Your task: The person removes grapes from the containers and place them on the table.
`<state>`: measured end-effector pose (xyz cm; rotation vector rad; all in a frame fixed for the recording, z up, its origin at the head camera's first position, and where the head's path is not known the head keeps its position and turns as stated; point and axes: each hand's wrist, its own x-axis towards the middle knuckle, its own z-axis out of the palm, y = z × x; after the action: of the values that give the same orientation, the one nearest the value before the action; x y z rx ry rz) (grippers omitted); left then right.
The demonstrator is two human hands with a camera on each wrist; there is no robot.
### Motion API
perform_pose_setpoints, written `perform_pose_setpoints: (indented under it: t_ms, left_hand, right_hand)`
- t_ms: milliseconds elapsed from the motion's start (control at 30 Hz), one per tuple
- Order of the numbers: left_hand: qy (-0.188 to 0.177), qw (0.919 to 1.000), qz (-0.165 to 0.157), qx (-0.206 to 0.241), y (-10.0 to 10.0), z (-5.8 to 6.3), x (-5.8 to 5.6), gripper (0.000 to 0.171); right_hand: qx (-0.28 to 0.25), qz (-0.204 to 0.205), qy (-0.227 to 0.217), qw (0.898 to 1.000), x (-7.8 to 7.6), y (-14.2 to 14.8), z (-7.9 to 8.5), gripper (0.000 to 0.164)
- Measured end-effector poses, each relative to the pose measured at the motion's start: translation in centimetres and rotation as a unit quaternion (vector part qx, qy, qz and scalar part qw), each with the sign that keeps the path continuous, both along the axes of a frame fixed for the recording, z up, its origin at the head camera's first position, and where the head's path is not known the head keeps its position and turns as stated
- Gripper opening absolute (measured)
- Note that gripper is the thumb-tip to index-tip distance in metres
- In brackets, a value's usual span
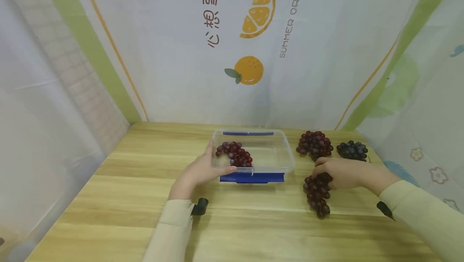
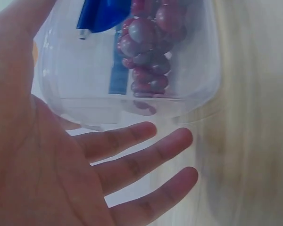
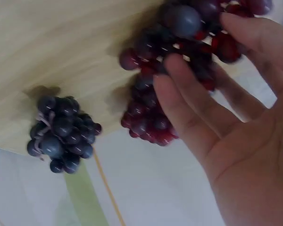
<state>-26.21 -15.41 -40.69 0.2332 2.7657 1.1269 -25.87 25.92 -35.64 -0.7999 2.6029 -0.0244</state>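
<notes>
A clear plastic container [image 1: 270,155] with blue clips stands at the back of the table, a red grape bunch [image 1: 241,157] lying in its left part. My left hand [image 1: 199,169] rests against its left front corner, thumb along the front rim; in the left wrist view the other fingers [image 2: 146,165] are straight and spread beside the wall. My right hand [image 1: 340,173] pinches a dark red grape bunch [image 1: 317,195] that hangs to the right of the container. Behind that hand lies another red bunch [image 1: 314,143], and a black grape bunch [image 3: 61,134] lies to its right.
The wooden table [image 1: 119,197] runs up to a white cloth backdrop [image 1: 181,88] with orange prints. Cloth also borders the left and right sides. The black bunch lies near the table's right edge.
</notes>
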Motion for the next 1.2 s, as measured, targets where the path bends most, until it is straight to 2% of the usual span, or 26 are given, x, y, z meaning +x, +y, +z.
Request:
perform_pose_setpoints:
  t_ms: [167,300,433,567,700,833,1000,1133,1200]
  left_hand:
    - [-0.005,0.9999,-0.011,-0.003,-0.2,-0.3,-0.5,0.13]
    - [-0.007,0.9997,-0.023,0.0,0.0,-0.4,-0.8,0.129]
    - [-0.013,0.9995,-0.029,-0.01,0.1,-0.2,-0.9,0.128]
    - [-0.028,0.999,-0.027,-0.024,-0.1,0.2,-0.7,0.13]
    - [-0.043,0.9984,-0.035,-0.014,-0.4,0.2,-0.7,0.132]
    - [-0.05,0.9979,-0.041,0.003,-0.2,-0.1,-0.9,0.132]
    - [-0.047,0.9984,-0.032,0.002,-0.3,-0.3,-0.6,0.129]
    - [-0.041,0.9987,-0.029,-0.005,-0.5,-0.3,-0.4,0.129]
    - [-0.038,0.9988,-0.029,-0.007,-0.5,-0.2,-0.4,0.129]
  right_hand:
    - [0.008,-0.016,-0.004,1.0,-0.1,-0.9,1.5,0.051]
    - [-0.006,0.006,0.046,0.999,-0.4,-2.5,3.4,0.042]
    - [-0.049,0.027,0.096,0.994,-1.0,-5.7,5.0,0.036]
    - [-0.061,0.052,0.106,0.991,-1.6,-9.9,5.8,0.033]
    - [-0.065,0.085,0.106,0.989,-2.6,-13.2,5.6,0.032]
    - [-0.064,0.082,0.092,0.99,-4.0,-15.2,5.3,0.035]
    - [-0.021,0.078,0.063,0.995,-5.3,-17.4,3.4,0.044]
    - [0.0,0.075,0.039,0.996,-5.7,-18.8,2.0,0.05]
    - [0.012,0.078,0.04,0.996,-5.9,-19.3,1.7,0.053]
